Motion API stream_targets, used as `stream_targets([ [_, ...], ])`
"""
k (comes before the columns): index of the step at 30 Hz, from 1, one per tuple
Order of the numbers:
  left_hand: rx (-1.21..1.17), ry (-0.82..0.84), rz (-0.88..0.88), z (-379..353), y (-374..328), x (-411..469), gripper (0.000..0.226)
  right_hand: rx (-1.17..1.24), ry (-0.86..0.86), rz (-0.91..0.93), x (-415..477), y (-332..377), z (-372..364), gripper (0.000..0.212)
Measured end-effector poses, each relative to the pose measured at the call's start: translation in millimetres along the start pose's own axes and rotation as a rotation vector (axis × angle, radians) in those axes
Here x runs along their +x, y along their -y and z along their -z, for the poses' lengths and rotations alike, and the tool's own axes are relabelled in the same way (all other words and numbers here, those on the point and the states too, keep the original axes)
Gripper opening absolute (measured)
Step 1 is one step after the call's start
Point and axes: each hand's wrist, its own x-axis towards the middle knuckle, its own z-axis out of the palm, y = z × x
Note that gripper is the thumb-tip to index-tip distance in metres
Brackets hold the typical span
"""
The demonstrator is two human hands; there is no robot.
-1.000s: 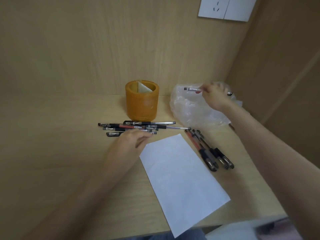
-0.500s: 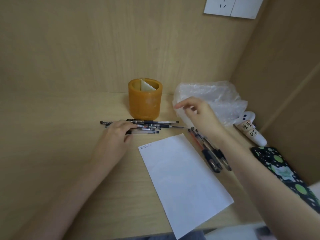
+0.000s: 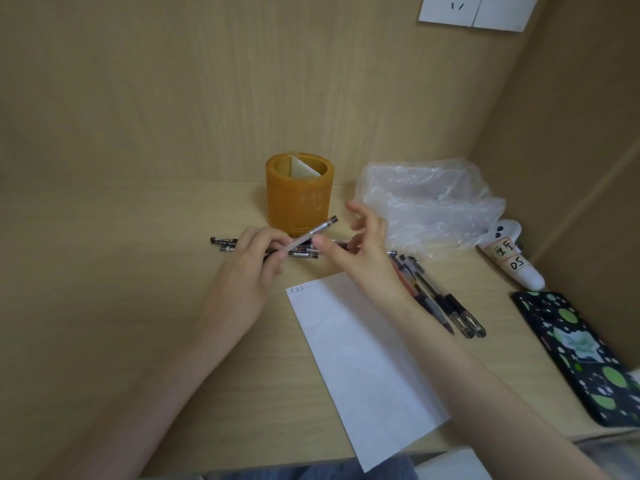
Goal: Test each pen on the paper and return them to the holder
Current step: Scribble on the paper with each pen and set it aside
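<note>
Left hand (image 3: 249, 268) pinches a clear plastic pen (image 3: 309, 234) toward the spread-fingered, empty right hand (image 3: 363, 249); a fumbled handover could drop it among the black pens (image 3: 301, 252) beneath.

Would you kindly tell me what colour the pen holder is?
The pen holder is amber orange, clearest in the head view.

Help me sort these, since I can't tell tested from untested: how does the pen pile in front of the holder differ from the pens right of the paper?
The pen pile lies crosswise before the orange holder, partly under both hands; the right-hand pens run diagonally beside the paper, untouched. The left hand lifts one pen from the pile. Both groups lie flat, outside the holder.
</note>
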Motion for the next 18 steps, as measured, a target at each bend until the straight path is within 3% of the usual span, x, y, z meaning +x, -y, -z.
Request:
stream_targets([
  [2, -0.015, 0.059, -0.005, 0.0, -10.4, -1.6, 0.012, 0.181, 0.093, -0.028, -0.9, 2.7, -1.2, 0.032],
  [5, -0.015, 0.118, 0.040, -3.9, -12.3, -3.8, 0.007, 0.287, 0.095, 0.033, -5.8, 6.3, -4.6, 0.003],
  [9, 0.025, 0.113, 0.067, -4.9, -8.4, -6.3, 0.022, 0.392, 0.118, 0.026, -10.2, 8.4, -7.2, 0.003],
  [18, -0.034, 0.120, 0.112, -4.2, -12.8, -8.7, 0.020, 0.496, 0.146, -0.002, -11.8, -0.6, -10.2, 0.008],
])
